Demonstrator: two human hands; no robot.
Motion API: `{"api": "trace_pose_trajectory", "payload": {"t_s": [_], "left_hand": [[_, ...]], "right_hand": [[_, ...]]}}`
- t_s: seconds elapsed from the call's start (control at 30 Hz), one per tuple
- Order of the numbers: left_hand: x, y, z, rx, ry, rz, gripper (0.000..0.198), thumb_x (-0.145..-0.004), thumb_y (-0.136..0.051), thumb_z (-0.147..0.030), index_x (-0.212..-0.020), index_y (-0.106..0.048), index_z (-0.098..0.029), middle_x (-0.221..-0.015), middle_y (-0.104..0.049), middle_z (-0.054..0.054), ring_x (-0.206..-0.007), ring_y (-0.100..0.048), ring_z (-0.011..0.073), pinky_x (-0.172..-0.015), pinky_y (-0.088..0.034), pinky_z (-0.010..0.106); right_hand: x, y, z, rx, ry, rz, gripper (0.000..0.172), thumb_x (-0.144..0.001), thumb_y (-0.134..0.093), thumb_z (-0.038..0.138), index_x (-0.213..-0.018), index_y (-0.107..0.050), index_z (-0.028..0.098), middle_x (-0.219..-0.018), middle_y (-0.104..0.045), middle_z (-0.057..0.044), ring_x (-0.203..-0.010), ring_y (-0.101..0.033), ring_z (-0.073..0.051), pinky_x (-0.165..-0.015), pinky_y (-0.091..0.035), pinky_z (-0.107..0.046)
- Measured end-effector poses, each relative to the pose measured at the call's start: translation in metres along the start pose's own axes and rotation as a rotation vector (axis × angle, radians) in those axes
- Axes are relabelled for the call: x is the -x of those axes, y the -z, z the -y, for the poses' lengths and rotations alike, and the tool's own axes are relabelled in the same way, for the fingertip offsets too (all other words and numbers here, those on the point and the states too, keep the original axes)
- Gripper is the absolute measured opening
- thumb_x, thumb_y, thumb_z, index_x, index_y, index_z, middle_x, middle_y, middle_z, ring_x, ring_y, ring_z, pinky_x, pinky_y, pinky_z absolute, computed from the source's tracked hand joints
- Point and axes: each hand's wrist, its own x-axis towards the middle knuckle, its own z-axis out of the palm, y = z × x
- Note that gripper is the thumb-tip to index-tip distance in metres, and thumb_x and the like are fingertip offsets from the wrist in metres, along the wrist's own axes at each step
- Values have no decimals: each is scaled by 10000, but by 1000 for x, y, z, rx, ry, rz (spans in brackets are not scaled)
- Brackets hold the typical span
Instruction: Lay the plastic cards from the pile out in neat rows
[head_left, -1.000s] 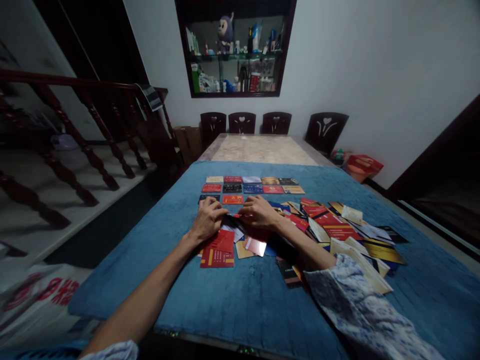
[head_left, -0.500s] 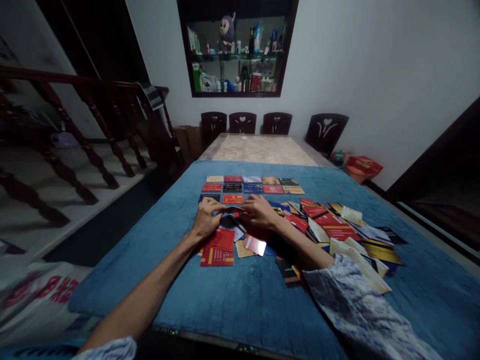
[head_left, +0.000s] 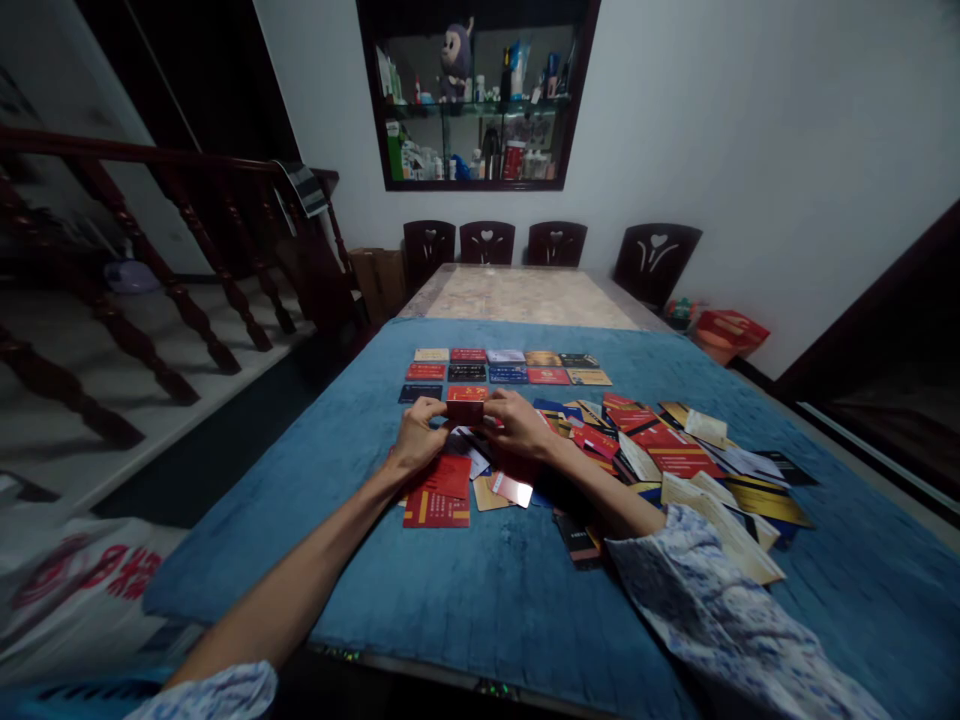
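Note:
Between my two hands a dark red card (head_left: 465,412) is held up, its face tilted toward me. My left hand (head_left: 421,435) pinches its left edge and my right hand (head_left: 517,425) its right edge. Just beyond it lies an orange-red card (head_left: 467,392), partly covered. Left of that is a dark blue card (head_left: 420,394). Two rows of cards lie farther back, among them a black card (head_left: 467,373) and a red card (head_left: 548,376). Below my hands is a loose pile with red cards (head_left: 436,505) and a shiny pinkish card (head_left: 514,489).
A larger heap of mixed cards and papers (head_left: 679,460) spreads to the right, beside my right forearm. The blue cloth (head_left: 300,520) covers the near part of the table. Chairs (head_left: 487,243) stand at the far end, and a white bag (head_left: 82,590) is at lower left.
The held card has turned from nearly edge-on to showing its dark red face. Both hands stay around it, nearly in place. The view has shifted slightly.

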Motion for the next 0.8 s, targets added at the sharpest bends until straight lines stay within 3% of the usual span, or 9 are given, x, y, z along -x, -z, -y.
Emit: {"api": "trace_pose_trajectory", "payload": {"t_s": [0.17,0.4,0.8], "left_hand": [[0,0,-1,76,3,11,138,-748,-734,-176,-881,-773,-174,-885,-731,47,-849,-687,189,-816,-551,314],[-4,14,-2,39,-45,-47,266,-733,-704,-179,-996,-741,-168,-954,-739,50,-864,-678,184,-826,-555,326],[-7,24,-3,-9,-99,-105,244,-771,-607,-124,-987,-701,-190,-866,-722,20,-849,-680,185,-843,-546,336]], "right_hand": [[-2,-2,2,29,-24,-26,177,-933,-574,188,-1038,-715,169,-927,-694,-81,-861,-562,-180,-804,-366,-296],[-3,4,1,148,-2,-76,182,-955,-517,192,-951,-699,195,-902,-727,-69,-907,-519,-210,-775,-298,-318],[-4,6,2,233,33,-52,223,-971,-510,237,-1070,-708,204,-959,-725,-93,-921,-503,-225,-763,-297,-334]]}}
